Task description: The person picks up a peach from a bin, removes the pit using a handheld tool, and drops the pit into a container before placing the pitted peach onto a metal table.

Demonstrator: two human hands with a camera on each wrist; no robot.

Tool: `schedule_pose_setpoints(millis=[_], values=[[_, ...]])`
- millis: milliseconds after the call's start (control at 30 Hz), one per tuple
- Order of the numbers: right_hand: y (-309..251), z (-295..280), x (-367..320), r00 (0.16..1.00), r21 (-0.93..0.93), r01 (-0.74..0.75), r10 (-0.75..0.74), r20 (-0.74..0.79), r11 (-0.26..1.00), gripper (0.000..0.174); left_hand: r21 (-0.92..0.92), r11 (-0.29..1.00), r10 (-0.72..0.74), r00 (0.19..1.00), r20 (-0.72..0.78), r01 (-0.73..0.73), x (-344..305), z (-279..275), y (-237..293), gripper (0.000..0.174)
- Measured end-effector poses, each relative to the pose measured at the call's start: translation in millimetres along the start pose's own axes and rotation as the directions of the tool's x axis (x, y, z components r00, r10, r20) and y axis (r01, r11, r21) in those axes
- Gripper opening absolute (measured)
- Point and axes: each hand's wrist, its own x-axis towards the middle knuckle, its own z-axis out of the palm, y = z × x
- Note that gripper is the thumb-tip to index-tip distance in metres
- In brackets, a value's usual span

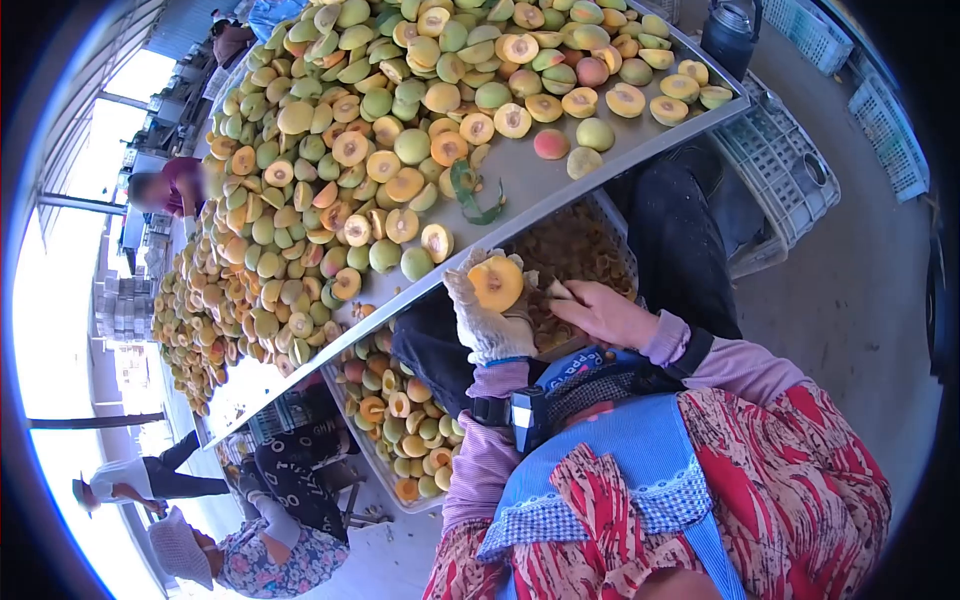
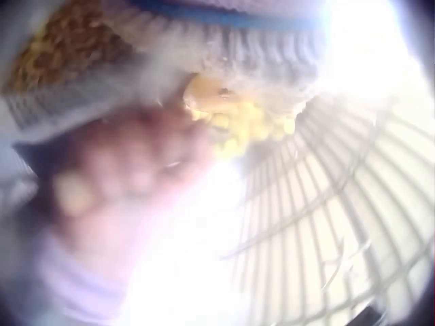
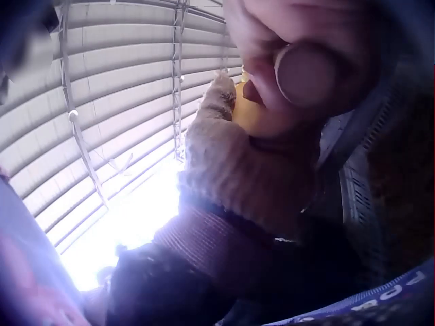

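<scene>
My left hand (image 1: 483, 322), in a knitted pale glove, holds a halved yellow peach (image 1: 496, 283) with its cut face up. Close beside it, my bare right hand (image 1: 612, 316) has its fingers curled round a short tool with a pale, round-ended handle (image 3: 307, 73). The tool's working end is hidden. In the right wrist view the two hands overlap around the yellow flesh. Below them, brown pits and scraps (image 1: 580, 243) fill a crate between the knees. The left wrist view is blurred.
A metal-edged table (image 1: 520, 190) heaped with halved peaches slants across in front. Under it stands a crate of peach halves (image 1: 408, 420). To the right are an upturned-looking plastic crate (image 1: 780, 165) and a dark jug (image 1: 730, 38). Several people work at the left.
</scene>
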Motion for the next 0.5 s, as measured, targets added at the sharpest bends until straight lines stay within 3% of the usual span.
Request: schedule_pose_setpoints(millis=[33, 167, 333, 500], values=[[4.5, 3.1, -3.0, 0.972, -0.336, 0.184, -0.222, -0.078, 0.924, 0.025, -0.003, 1.0, 0.005, 1.0, -0.005, -0.005, 1.1, -2.4, 0.6, 0.05], [-13.9, 10.0, -5.0, 0.957, -0.277, 0.278, -0.29, 0.0, 0.92, 0.032, 0.069, 0.998, 0.011, 0.999, 0.035, -0.013, 9.2, -23.1, -13.9, 0.058], [-8.9, 22.1, 11.8, 0.969, -0.273, 0.238, -0.246, 0.006, 0.932, 0.033, 0.126, 0.983, 0.128, 0.991, 0.028, -0.13, 17.3, -28.8, -20.2, 0.06], [1.1, 32.3, 20.4, 0.961, -0.252, 0.258, -0.275, -0.034, 0.933, 0.037, 0.03, 0.998, 0.057, 0.998, 0.004, -0.057, 18.9, -27.9, -21.1, 0.052]])
